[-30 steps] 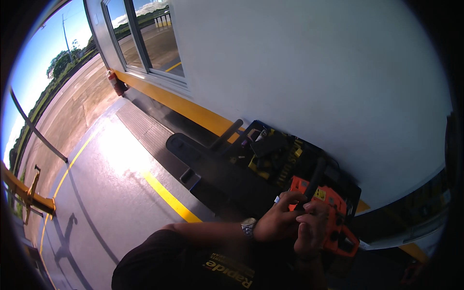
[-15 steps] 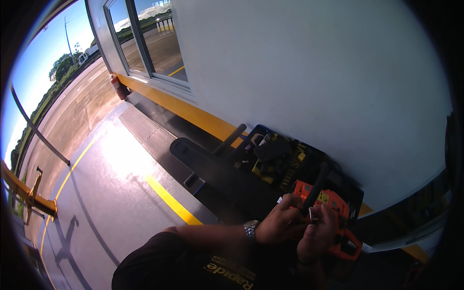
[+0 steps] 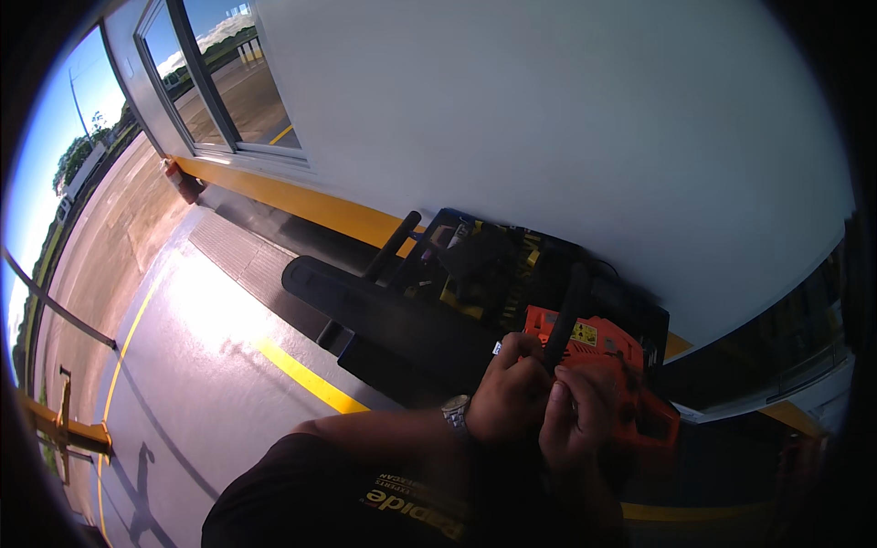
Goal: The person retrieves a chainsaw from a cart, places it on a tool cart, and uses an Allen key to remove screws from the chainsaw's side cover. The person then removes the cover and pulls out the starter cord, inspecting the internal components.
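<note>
An orange chainsaw (image 3: 614,361) with a black front handle (image 3: 568,306) lies in front of me. A long black piece with a rounded end, which looks like a bar cover (image 3: 347,297), reaches leftward from it. My left hand (image 3: 512,388), below a metal wristwatch (image 3: 455,413), is curled closed at the saw's near side. A small pale bit (image 3: 497,348) shows beside its knuckles; what the fingers grip is hidden. Right of it, my right hand (image 3: 580,411) has thumb and forefinger pinched together in front of the orange body. Whatever it pinches does not show.
Behind the saw, a black tool case (image 3: 457,228) with dark and yellow items leans near the white wall (image 3: 548,119). A black bar (image 3: 397,247) stands up beside it. A red fire extinguisher (image 3: 180,181) is far left. A yellow line (image 3: 311,377) crosses the grey floor.
The view has shifted, so the scene sits farther left. My right hand has turned and drawn closer to the left; the small metal piece seen at its fingers earlier no longer shows.
</note>
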### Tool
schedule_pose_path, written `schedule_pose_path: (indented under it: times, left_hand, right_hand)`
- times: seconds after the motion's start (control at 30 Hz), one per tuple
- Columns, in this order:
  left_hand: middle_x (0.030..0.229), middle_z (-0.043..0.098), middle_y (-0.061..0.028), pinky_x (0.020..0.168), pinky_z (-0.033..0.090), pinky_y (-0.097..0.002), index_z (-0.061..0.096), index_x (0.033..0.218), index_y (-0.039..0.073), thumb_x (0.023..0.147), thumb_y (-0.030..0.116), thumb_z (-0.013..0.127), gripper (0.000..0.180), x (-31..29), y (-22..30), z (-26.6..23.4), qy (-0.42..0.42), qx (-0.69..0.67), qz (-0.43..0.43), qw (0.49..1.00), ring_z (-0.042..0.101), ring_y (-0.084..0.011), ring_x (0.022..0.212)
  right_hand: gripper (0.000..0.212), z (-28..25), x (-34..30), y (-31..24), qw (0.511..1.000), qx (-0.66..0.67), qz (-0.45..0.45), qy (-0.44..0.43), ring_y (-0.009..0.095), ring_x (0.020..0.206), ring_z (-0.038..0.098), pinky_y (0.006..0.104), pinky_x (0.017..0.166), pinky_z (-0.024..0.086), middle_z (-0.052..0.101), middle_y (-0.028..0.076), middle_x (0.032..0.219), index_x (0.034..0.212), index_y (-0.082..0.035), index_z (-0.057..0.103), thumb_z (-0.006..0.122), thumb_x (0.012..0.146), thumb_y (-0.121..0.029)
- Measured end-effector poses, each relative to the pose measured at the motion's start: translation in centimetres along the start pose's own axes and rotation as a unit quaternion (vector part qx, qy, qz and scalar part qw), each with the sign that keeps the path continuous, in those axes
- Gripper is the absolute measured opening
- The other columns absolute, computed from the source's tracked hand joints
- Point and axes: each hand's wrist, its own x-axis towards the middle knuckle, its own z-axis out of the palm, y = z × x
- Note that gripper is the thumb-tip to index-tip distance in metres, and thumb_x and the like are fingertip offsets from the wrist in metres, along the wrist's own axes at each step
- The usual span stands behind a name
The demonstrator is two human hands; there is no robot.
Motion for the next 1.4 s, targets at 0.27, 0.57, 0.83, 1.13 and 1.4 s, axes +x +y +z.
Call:
schedule_pose_path:
  times: [0.27, 0.57, 0.83, 1.13, 1.4]
  left_hand:
    - [0.134, 0.048, -0.0163, 0.090, 0.056, -0.0404, 0.071, 0.105, 0.005, 0.078, 0.001, 0.083, 0.030, 2.1, 0.6, -2.4, -0.116, 0.023, 0.000, 0.993, 0.059, -0.0318, 0.117]
    - [0.136, 0.044, -0.0153, 0.091, 0.057, -0.0384, 0.075, 0.100, 0.006, 0.077, 0.004, 0.087, 0.026, 2.3, -0.9, -3.3, -0.180, -0.050, -0.023, 0.982, 0.059, -0.0271, 0.117]
    - [0.127, 0.047, -0.0122, 0.092, 0.057, -0.0364, 0.072, 0.085, 0.003, 0.074, 0.009, 0.091, 0.023, 3.3, 0.8, -3.1, -0.159, -0.034, -0.101, 0.982, 0.060, -0.0226, 0.112]
    - [0.124, 0.050, -0.0094, 0.095, 0.054, -0.0370, 0.071, 0.083, 0.007, 0.072, 0.012, 0.093, 0.025, 3.5, 0.5, -2.4, -0.138, -0.020, -0.116, 0.983, 0.056, -0.0232, 0.120]
    - [0.133, 0.047, -0.0107, 0.103, 0.052, -0.0415, 0.070, 0.084, 0.008, 0.075, 0.011, 0.091, 0.023, 4.2, 0.3, -2.8, -0.172, -0.099, -0.167, 0.966, 0.054, -0.0277, 0.129]
  right_hand:
    - [0.028, -1.3, 1.9, 2.8, 0.941, 0.307, 0.107, -0.093, 0.028, 0.135, 0.046, 0.0458, 0.114, 0.035, 0.051, 0.017, 0.139, 0.108, 0.000, 0.075, 0.063, 0.103, -0.024]
    - [0.037, -2.4, 1.3, 1.2, 0.983, 0.144, 0.101, -0.055, 0.028, 0.114, 0.060, 0.0436, 0.101, 0.050, 0.057, 0.015, 0.128, 0.121, -0.003, 0.067, 0.077, 0.088, -0.017]
    - [0.035, -2.6, -0.2, 0.3, 0.988, -0.087, 0.063, -0.112, 0.029, 0.097, 0.066, 0.0435, 0.085, 0.051, 0.064, 0.011, 0.107, 0.108, -0.005, 0.068, 0.082, 0.077, -0.010]
    - [0.025, -2.1, -0.3, 0.9, 0.989, 0.019, 0.121, -0.086, 0.025, 0.083, 0.068, 0.0372, 0.073, 0.052, 0.066, 0.009, 0.095, 0.105, -0.003, 0.067, 0.080, 0.084, -0.008]
    - [0.016, -2.6, 0.4, 1.8, 0.983, 0.069, 0.115, -0.126, 0.020, 0.077, 0.068, 0.0324, 0.066, 0.053, 0.065, 0.009, 0.089, 0.103, 0.000, 0.064, 0.075, 0.091, -0.003]
